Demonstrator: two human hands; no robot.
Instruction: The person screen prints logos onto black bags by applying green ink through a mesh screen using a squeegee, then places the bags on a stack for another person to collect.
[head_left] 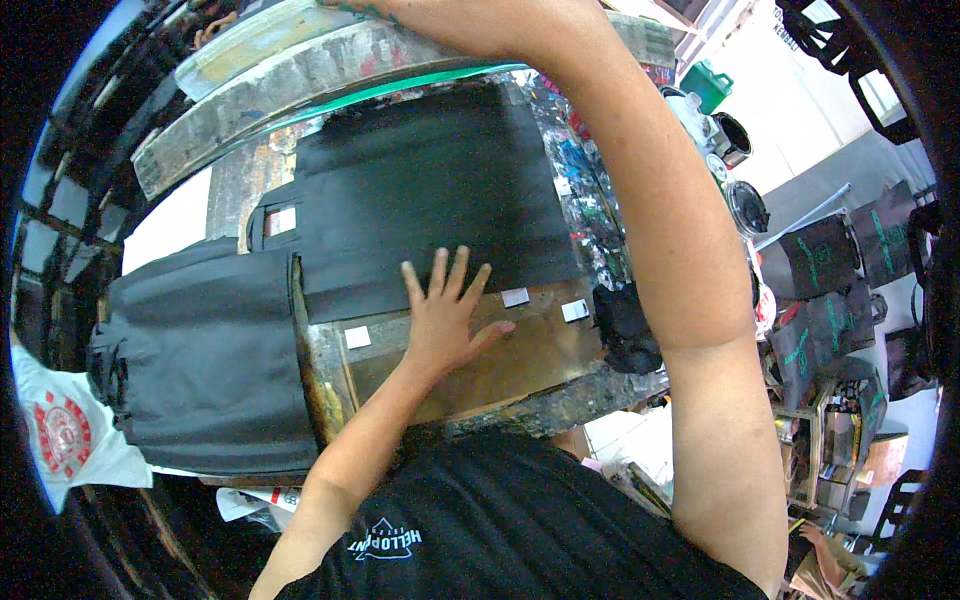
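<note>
A flat black fabric bag (430, 170), with a handle loop at its left side, lies on a brown board (480, 370). My left hand (445, 310) rests with fingers spread across its near edge, the fingertips on the black fabric and the palm over the board. Reaching far across, my right hand (440, 18) is at a paint-stained frame (350, 65) with a green lower edge, which is tilted up behind the bag. Most of its fingers are cut off by the picture's top edge, so its grip does not show.
A stack of black bags (205, 360) lies to the left, beside a white plastic bag (75, 430). Small white squares (357, 337) sit along the board. Jars (745, 205) and a green jug (708, 85) stand at right. Printed black bags (825, 255) lie beyond.
</note>
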